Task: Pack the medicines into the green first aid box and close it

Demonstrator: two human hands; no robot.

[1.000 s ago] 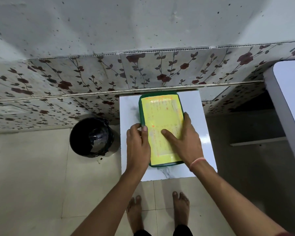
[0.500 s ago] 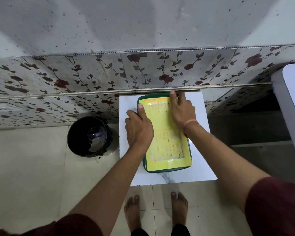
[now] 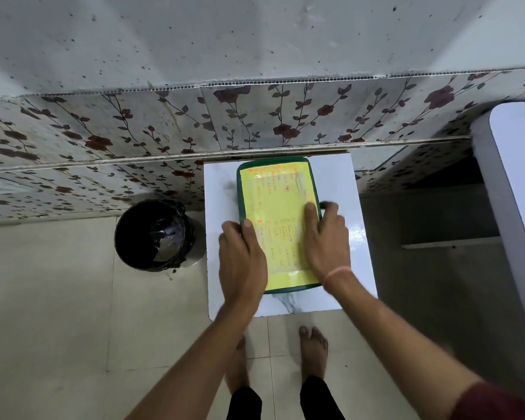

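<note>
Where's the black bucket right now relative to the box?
In the head view the black bucket stands on the floor to the left of the white table that holds the green first aid box, close to the flowered wall tiles.

A small white table (image 3: 337, 183) with a glossy, faintly marbled top stands on the pale tiled floor (image 3: 58, 313), its far edge against the wall with the flowered tiles. The green first aid box (image 3: 278, 286) lies closed on the tabletop, running lengthwise from the far edge toward the near edge and set roughly at centre, with a yellow printed label covering most of its lid. Directly on the floor, just beside the table's left side, stands a black bucket (image 3: 153, 234), and two bare feet rest on the tiles at the near edge.
</note>
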